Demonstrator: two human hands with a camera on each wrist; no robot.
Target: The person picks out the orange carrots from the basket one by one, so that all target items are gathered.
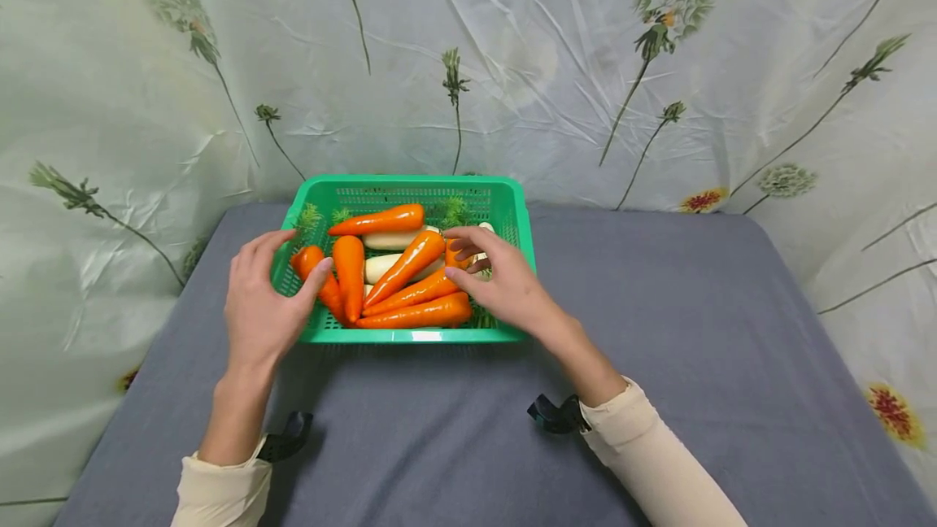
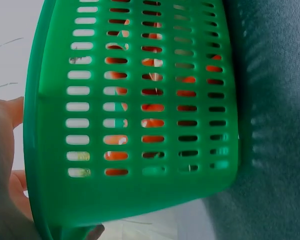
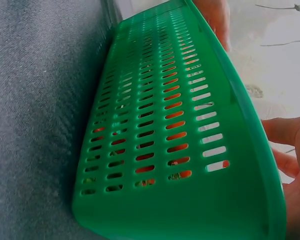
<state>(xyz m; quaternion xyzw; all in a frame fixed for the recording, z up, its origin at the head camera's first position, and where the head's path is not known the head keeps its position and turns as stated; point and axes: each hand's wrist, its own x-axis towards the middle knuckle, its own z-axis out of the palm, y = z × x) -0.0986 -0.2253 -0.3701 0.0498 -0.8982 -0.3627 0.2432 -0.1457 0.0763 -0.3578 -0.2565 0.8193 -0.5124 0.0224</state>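
A green plastic basket (image 1: 410,336) holds several orange carrots (image 1: 406,268) and several white radishes (image 1: 388,267) with leafy green tops (image 1: 450,208). My left hand (image 1: 263,299) hovers over the basket's left rim, thumb spread from the fingers, near the leftmost carrot (image 1: 331,293); nothing is held in it. Over the right part of the basket is my right hand (image 1: 508,279), its fingers loosely bent above a carrot (image 1: 454,254) that they partly hide. Whether they touch it is unclear. Both wrist views mostly show the slotted basket wall (image 2: 140,200), with fingers (image 3: 282,131) above the rim.
The basket stands at the back of a table with a grey cloth (image 1: 673,332). Behind hangs a pale curtain (image 1: 527,71) printed with dandelions. Black wrist straps (image 1: 560,415) sit by cream sleeves (image 1: 637,446).
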